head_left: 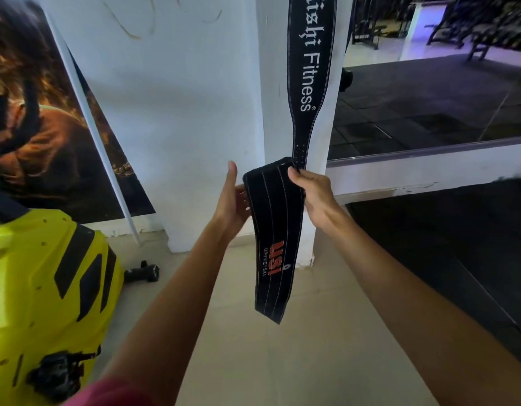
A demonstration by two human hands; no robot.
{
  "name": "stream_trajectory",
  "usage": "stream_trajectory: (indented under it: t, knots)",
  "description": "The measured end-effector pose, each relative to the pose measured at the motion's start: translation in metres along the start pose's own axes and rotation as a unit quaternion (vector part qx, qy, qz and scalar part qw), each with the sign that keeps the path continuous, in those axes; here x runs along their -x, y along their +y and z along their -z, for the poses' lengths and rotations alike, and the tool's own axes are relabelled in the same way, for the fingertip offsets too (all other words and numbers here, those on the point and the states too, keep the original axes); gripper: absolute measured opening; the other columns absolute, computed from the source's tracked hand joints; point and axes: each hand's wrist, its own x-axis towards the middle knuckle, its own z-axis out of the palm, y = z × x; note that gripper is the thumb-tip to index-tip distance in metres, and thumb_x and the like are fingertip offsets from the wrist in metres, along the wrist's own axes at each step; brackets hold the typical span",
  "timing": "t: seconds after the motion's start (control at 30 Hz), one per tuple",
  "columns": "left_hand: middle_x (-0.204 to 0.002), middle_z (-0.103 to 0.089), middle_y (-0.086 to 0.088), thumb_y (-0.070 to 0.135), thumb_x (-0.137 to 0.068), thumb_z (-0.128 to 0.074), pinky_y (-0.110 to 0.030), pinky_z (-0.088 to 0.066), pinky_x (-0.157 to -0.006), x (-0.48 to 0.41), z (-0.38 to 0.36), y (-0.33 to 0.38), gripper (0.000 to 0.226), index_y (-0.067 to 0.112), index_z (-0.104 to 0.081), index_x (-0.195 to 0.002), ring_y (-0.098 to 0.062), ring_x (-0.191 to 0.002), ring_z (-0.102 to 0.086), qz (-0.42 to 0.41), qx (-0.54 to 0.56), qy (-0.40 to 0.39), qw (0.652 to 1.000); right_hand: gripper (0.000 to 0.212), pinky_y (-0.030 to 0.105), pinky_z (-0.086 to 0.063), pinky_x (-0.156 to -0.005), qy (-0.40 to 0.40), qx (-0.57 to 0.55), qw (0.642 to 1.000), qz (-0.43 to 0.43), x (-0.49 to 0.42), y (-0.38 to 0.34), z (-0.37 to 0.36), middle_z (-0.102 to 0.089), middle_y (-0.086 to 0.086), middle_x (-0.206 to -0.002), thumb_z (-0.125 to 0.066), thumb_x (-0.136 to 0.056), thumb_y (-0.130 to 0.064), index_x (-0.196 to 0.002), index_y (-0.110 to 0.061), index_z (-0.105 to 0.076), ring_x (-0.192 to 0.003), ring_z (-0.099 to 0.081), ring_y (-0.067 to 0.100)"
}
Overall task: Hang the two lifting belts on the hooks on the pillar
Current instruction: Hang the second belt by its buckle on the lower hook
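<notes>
One black lifting belt [310,68] with white "Fitness" lettering hangs down the white pillar [271,83]; its top runs out of the frame, so the hook is hidden. A second black belt [275,244], with a red "USI" logo, dangles in front of the pillar's base, folded over at its top. My right hand [315,194] pinches that folded top on its right side. My left hand [234,197] holds its left edge, thumb raised, fingers behind the belt.
A yellow and black machine housing [48,273] stands at the lower left. A dark dumbbell [143,271] lies on the tiled floor near the wall. A large poster [48,127] leans on the wall. A mirror [429,83] and black rubber flooring [444,244] are to the right.
</notes>
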Motion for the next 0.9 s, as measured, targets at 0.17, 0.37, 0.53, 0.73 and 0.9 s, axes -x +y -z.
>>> stream_trajectory:
  t: [0.17,0.37,0.53,0.73,0.9]
  knots:
    - [-0.089,-0.073,-0.015,0.039,-0.090,-0.056,-0.041,-0.055,-0.076,-0.020,-0.010,0.027,0.041,0.004,-0.067,-0.105,-0.029,-0.084,-0.069,0.137,0.081,0.046,0.986,0.011,0.049,-0.036,-0.108,-0.076,0.055,0.995,0.033,0.019,0.018,0.014,-0.071,0.008,-0.103,-0.061,-0.086,-0.016,-0.091,-0.015,-0.071,-0.107,-0.064,0.026]
    - [-0.082,-0.074,-0.009,0.007,-0.089,-0.058,-0.034,-0.051,-0.061,-0.001,-0.027,0.005,0.016,0.002,-0.064,-0.104,-0.022,-0.075,-0.071,0.057,0.056,0.062,0.995,0.070,0.056,-0.028,-0.110,-0.070,0.100,0.984,-0.133,0.017,0.022,0.032,-0.050,0.010,-0.138,-0.033,-0.086,-0.063,-0.129,-0.011,-0.050,-0.130,-0.044,0.033]
    - [-0.106,-0.072,-0.008,0.005,-0.089,-0.057,-0.031,-0.054,-0.069,0.009,-0.025,-0.003,0.022,0.012,-0.065,-0.108,-0.023,-0.094,-0.069,-0.016,0.042,0.012,0.999,0.083,0.053,-0.033,-0.109,-0.059,0.017,0.989,-0.132,-0.002,-0.001,0.017,-0.051,0.011,-0.137,-0.022,-0.082,-0.074,-0.132,-0.012,-0.047,-0.127,-0.047,0.030]
    - [-0.109,-0.070,-0.010,0.004,-0.088,-0.058,-0.027,-0.056,-0.073,0.017,-0.022,-0.003,0.027,0.006,-0.062,-0.115,-0.026,-0.102,-0.067,-0.061,-0.013,-0.056,0.996,0.063,0.045,-0.042,-0.100,-0.054,-0.067,0.995,-0.041,-0.015,-0.035,0.006,-0.063,0.007,-0.123,-0.057,-0.074,-0.064,-0.119,-0.020,-0.061,-0.114,-0.058,0.025]
    - [-0.103,-0.068,-0.009,0.023,-0.077,-0.068,-0.041,-0.051,-0.083,0.016,-0.004,0.009,0.034,0.010,-0.065,-0.109,-0.027,-0.097,-0.063,-0.049,0.022,-0.144,0.988,0.024,0.039,-0.051,-0.088,-0.025,-0.040,0.999,0.009,-0.012,-0.029,0.002,-0.068,0.007,-0.103,-0.067,-0.082,-0.020,-0.104,-0.010,-0.064,-0.099,-0.064,0.026]
